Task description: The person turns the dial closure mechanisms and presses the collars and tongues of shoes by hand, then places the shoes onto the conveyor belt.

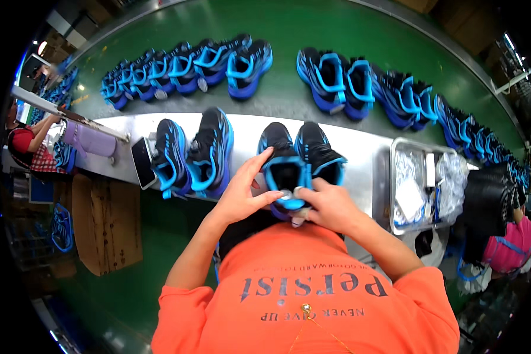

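Note:
Right in front of me, a black and blue sneaker (276,136) stands on the metal bench edge with its heel toward me. My left hand (242,192) grips its left side, fingers along the upper and thumb at the heel collar. At the same heel, my right hand (333,206) has its thumb and fingers pinched on the blue collar edge. Whether a small item is also between those fingertips cannot be made out. A matching sneaker (314,140) stands close against it on the right. Another pair, a left shoe (170,141) and a right shoe (213,133), sits to the left.
Rows of similar sneakers (183,68) line the green conveyor belt (277,23) beyond the bench. On the right is a metal tray (395,177) with plastic bags and small items. A dark-screened device (141,162), lilac container (91,138) and cardboard box (109,224) are left. People work at both sides.

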`<state>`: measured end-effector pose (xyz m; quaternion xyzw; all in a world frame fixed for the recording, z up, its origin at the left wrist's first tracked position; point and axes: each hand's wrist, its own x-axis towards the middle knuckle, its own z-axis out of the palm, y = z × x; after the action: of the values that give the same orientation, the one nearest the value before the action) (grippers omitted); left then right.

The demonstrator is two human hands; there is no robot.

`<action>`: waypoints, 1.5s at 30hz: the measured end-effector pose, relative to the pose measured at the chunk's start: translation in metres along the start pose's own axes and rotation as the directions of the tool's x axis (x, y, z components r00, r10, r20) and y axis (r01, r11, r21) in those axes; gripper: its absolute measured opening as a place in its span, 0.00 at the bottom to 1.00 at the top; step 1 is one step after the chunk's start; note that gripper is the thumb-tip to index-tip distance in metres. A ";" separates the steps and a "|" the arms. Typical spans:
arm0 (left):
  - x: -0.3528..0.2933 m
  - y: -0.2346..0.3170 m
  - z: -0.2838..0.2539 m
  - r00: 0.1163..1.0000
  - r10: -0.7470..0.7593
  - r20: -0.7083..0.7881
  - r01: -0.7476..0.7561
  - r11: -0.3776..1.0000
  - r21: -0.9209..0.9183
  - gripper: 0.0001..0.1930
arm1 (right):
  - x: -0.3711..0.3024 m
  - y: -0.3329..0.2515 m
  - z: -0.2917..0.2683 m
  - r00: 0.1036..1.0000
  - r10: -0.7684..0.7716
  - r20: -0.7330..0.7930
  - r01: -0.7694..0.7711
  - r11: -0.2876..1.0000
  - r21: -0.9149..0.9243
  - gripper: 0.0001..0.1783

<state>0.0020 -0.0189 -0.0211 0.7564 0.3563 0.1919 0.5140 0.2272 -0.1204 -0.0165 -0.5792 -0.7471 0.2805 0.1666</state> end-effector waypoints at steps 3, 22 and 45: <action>-0.009 -0.012 0.019 0.978 0.092 -0.188 -0.047 0.972 0.230 0.33 | -0.013 -0.016 0.008 0.998 0.009 0.068 -0.018 0.991 0.135 0.21; -0.006 0.025 0.040 0.981 0.158 -0.114 -0.105 0.922 0.374 0.23 | 0.001 0.000 -0.021 0.963 0.164 -0.213 -0.142 0.983 0.114 0.22; -0.025 0.027 0.054 0.992 0.115 0.045 -0.114 0.707 0.699 0.22 | -0.046 -0.002 -0.011 0.983 0.181 0.002 -0.178 0.967 0.180 0.39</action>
<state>0.0297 -0.0775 -0.0160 0.9148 0.3553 0.0750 0.1767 0.2442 -0.1624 -0.0031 -0.6291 -0.6620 0.3564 0.1974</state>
